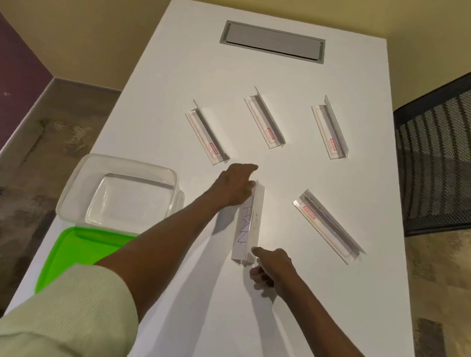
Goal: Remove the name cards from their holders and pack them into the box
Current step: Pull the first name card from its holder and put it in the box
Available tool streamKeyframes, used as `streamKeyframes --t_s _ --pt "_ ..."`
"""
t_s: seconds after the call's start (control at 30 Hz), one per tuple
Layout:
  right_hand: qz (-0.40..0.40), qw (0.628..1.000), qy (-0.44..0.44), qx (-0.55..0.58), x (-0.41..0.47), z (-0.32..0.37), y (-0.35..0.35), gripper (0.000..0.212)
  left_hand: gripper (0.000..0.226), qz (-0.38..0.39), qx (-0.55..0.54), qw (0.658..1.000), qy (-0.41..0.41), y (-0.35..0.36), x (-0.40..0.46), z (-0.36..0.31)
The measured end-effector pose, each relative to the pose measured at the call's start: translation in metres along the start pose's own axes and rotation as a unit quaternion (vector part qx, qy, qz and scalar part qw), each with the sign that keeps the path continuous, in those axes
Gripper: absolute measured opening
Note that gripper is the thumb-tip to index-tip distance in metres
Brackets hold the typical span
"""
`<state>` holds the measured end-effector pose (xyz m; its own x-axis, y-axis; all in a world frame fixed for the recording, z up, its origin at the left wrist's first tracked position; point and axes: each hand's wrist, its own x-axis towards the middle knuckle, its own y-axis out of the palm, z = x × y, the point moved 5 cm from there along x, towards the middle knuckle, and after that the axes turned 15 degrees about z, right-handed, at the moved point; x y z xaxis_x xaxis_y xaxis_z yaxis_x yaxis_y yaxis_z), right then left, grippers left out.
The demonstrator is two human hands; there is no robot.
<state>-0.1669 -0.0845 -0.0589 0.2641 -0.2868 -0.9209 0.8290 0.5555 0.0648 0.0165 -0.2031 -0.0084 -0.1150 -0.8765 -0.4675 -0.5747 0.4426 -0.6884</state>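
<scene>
A white desk (239, 315) is seen from above. A clear plastic box (121, 192) is set at its left edge, with a green lid (78, 253) just nearer on that edge. Four clear holders are spread toward the far and right edges. Near the desk's middle, a holder with a name card (246, 225) marked "HAN" is held at both ends: the left hand (234, 185) is curled round its far end, and the right hand's (271, 269) fingers pinch its near end.
</scene>
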Motion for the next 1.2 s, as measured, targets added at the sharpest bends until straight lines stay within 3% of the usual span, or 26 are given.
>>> streamKeyframes --t_s 0.2,0.4,0.6,0.87,1.07,1.2 --pt "0.052 0.994 0.036 0.088 -0.003 -0.002 0.010 0.018 0.045 0.053 0.094 0.994 0.023 0.022 0.018 -0.011" --pt "0.043 0.973 0.015 0.225 0.007 -0.005 0.011 0.020 0.051 0.066 0.093 0.993 0.000 0.026 0.024 -0.004" --pt "0.075 0.957 0.023 0.280 0.010 -0.003 0.014 0.028 0.056 0.106 0.088 0.990 -0.012 0.028 0.030 0.006" --pt "0.063 0.962 -0.023 0.265 0.002 0.017 0.000 0.013 0.038 -0.041 0.005 0.999 -0.011 0.002 0.023 0.017" --pt "0.014 0.988 -0.060 0.143 -0.010 0.051 -0.045 0.007 0.031 -0.138 -0.067 0.985 -0.081 -0.021 -0.003 0.036" --pt "-0.045 0.994 -0.085 0.052 -0.008 0.077 -0.081 0.008 0.036 -0.162 -0.124 0.970 -0.135 -0.007 -0.028 0.045"
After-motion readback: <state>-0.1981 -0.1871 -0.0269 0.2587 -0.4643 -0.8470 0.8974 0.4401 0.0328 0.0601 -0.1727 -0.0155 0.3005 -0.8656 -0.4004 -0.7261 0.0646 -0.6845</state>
